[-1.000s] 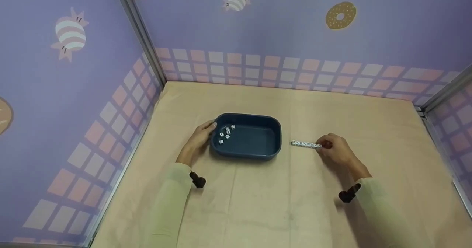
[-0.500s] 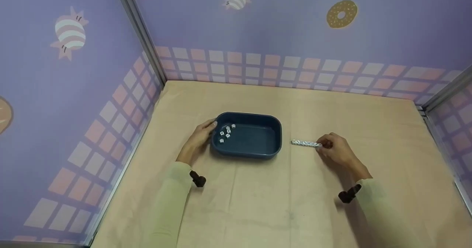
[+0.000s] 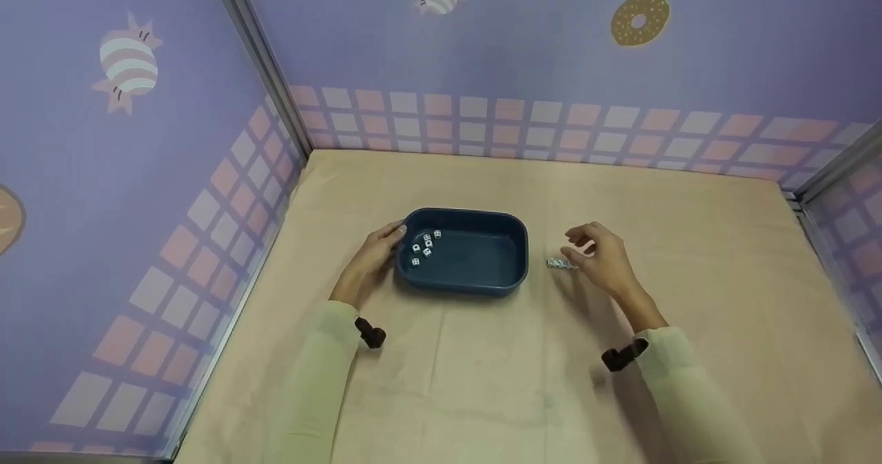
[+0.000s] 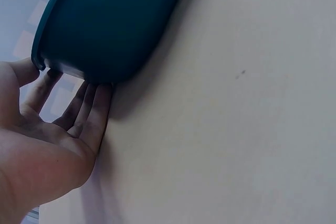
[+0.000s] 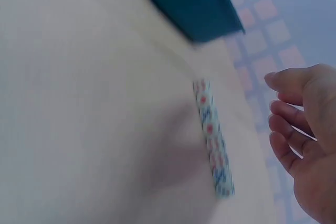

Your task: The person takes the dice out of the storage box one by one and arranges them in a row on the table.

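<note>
My left hand (image 3: pixel 375 254) grips the left end of a dark blue rectangular tub (image 3: pixel 475 260), thumb over the rim and fingers against the outer wall. Several white dice (image 3: pixel 415 262) lie loose inside at that end. To the tub's right, on the cloth, a straight row of dice (image 5: pixel 210 129) stands end to end, with red and blue pips showing in the right wrist view. Over the row hovers my right hand (image 3: pixel 603 257), its fingers loosely bent and nothing between them; it hides the row's right part in the head view.
A beige cloth (image 3: pixel 482 381) covers the table. Purple walls with pink and white squares (image 3: pixel 510 109) rise at the back and both sides, joined by metal corner posts (image 3: pixel 265 64).
My right hand has let go of the dice row's right end, risen and moved left over it. The left hand keeps its hold on the tub.
</note>
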`<action>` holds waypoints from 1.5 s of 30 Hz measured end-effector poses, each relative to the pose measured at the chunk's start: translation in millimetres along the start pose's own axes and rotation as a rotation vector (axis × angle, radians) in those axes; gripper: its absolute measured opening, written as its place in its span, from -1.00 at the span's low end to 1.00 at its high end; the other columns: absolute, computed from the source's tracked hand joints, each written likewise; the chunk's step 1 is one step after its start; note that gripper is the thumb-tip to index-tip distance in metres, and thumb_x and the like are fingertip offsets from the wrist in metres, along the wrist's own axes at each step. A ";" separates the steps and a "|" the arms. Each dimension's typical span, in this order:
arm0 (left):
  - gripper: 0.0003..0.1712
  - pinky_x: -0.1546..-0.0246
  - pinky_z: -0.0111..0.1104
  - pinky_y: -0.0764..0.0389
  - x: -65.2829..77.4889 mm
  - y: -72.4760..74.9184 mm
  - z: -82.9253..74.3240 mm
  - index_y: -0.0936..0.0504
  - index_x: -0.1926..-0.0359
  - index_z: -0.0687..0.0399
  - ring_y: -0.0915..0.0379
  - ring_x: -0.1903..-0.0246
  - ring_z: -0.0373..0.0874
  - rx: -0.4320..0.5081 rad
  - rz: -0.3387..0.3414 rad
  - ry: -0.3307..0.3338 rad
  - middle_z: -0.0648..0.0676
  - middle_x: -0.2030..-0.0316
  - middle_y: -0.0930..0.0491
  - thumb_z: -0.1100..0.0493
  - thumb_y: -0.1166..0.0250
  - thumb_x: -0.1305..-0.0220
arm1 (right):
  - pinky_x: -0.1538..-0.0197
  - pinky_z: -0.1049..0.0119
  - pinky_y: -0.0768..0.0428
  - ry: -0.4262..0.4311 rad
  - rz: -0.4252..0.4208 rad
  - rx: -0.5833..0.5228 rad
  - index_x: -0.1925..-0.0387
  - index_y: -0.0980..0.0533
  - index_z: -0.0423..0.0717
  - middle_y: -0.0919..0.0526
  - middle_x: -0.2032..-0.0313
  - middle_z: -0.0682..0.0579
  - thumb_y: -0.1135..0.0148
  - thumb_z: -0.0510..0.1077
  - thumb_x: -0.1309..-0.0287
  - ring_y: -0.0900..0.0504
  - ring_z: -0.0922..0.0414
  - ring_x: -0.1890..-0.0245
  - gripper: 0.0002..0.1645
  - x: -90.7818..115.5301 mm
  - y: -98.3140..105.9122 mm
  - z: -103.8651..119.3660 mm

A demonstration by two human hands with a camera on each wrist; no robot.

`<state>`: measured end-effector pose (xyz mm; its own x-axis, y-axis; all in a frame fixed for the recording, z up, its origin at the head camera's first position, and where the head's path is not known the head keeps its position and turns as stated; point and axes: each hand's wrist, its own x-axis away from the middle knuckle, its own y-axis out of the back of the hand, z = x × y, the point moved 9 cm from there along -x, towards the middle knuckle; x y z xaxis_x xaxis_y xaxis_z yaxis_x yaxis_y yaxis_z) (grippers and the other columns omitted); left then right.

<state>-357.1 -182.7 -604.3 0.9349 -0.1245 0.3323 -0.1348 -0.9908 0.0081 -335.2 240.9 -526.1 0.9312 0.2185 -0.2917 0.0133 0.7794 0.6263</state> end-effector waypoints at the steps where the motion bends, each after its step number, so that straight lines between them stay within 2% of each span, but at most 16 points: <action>1: -0.40 -0.40 -0.12 -0.43 -0.5 -1.1 -0.1 -0.41 -0.56 -0.15 -0.42 -0.41 -0.01 0.008 0.004 0.000 0.05 -0.44 -0.47 -0.14 -0.15 -0.64 | 0.04 -0.10 -0.64 0.017 -0.011 -0.007 -0.04 -0.65 -0.32 -0.67 0.09 -0.17 -0.49 -0.27 -0.28 -0.65 -0.10 0.07 -0.66 -3.5 -4.2 8.2; 8: -0.40 -0.37 -0.14 -0.46 -1.0 -3.0 -1.3 -0.39 -0.58 -0.07 -0.45 -0.39 0.02 0.056 0.005 -0.012 0.10 -0.43 -0.49 -0.09 -0.14 -0.66 | 0.05 -0.07 -0.67 0.107 -0.026 -0.092 -0.04 -0.66 -0.31 -0.69 0.08 -0.14 -0.51 -0.26 -0.27 -0.67 -0.07 0.06 -0.65 -25.9 -46.5 59.8; 14: -0.40 -0.36 -0.12 -0.47 -2.1 -1.4 -1.0 -0.38 -0.58 -0.03 -0.46 -0.38 0.04 0.047 -0.004 -0.026 0.14 -0.42 -0.49 -0.07 -0.14 -0.66 | 0.01 0.05 -0.67 0.145 0.078 -0.134 -0.08 -0.66 -0.30 -0.70 0.05 -0.15 -0.49 -0.23 -0.32 -0.69 -0.02 0.08 -0.64 -41.2 -90.3 87.7; 20: -0.40 -0.40 -0.10 -0.43 -1.7 -1.8 -0.8 -0.39 -0.57 -0.01 -0.42 -0.41 0.05 0.040 0.002 -0.034 0.14 -0.44 -0.47 -0.06 -0.14 -0.66 | -0.12 0.04 -0.66 0.116 0.169 -0.115 -0.11 -0.66 -0.28 -0.70 0.01 -0.15 -0.51 -0.21 -0.30 -0.70 -0.08 -0.03 -0.60 -54.1 -131.9 95.0; 26: -0.39 -0.46 -0.07 -0.34 -0.4 -0.7 -1.6 -0.39 -0.58 -0.01 -0.34 -0.47 0.06 0.016 -0.006 -0.038 0.12 -0.48 -0.43 -0.08 -0.13 -0.66 | -0.21 0.04 -0.59 0.085 0.240 -0.072 -0.22 -0.62 -0.28 -0.67 -0.08 -0.11 -0.50 -0.18 -0.32 -0.65 -0.07 -0.14 -0.50 -65.9 -163.0 102.1; 36: -0.40 -0.42 -0.08 -0.40 -0.8 -4.5 -0.3 -0.37 -0.59 -0.05 -0.40 -0.43 0.06 0.034 0.014 -0.025 0.13 -0.47 -0.44 -0.08 -0.10 -0.68 | -0.36 0.07 -0.50 0.006 0.242 -0.105 -0.38 -0.51 -0.27 -0.61 -0.23 -0.14 -0.50 -0.18 -0.31 -0.58 -0.07 -0.29 -0.33 -77.5 -192.4 95.5; 41: -0.39 -0.43 -0.08 -0.39 -0.5 -3.8 -0.5 -0.37 -0.59 -0.08 -0.40 -0.43 0.03 -0.009 0.004 -0.015 0.10 -0.47 -0.45 -0.12 -0.11 -0.66 | -0.39 0.04 -0.47 0.002 0.238 -0.097 -0.41 -0.48 -0.29 -0.59 -0.26 -0.17 -0.49 -0.20 -0.31 -0.56 -0.07 -0.31 -0.30 -79.3 -198.0 94.5; 45: -0.38 -0.42 -0.07 -0.39 -0.7 -1.9 -0.4 -0.38 -0.58 -0.08 -0.41 -0.42 0.02 -0.022 -0.006 -0.017 0.09 -0.45 -0.46 -0.13 -0.12 -0.66 | -0.47 0.02 -0.38 0.019 0.279 -0.056 -0.45 -0.45 -0.26 -0.55 -0.33 -0.16 -0.42 -0.17 -0.39 -0.50 -0.08 -0.38 -0.31 -79.8 -203.8 96.8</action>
<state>-357.7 -180.7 -604.1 0.9411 -0.1194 0.3163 -0.1359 -0.9902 0.0306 -376.9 7.8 -560.5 0.8891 0.4397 -0.1275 -0.2630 0.7185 0.6439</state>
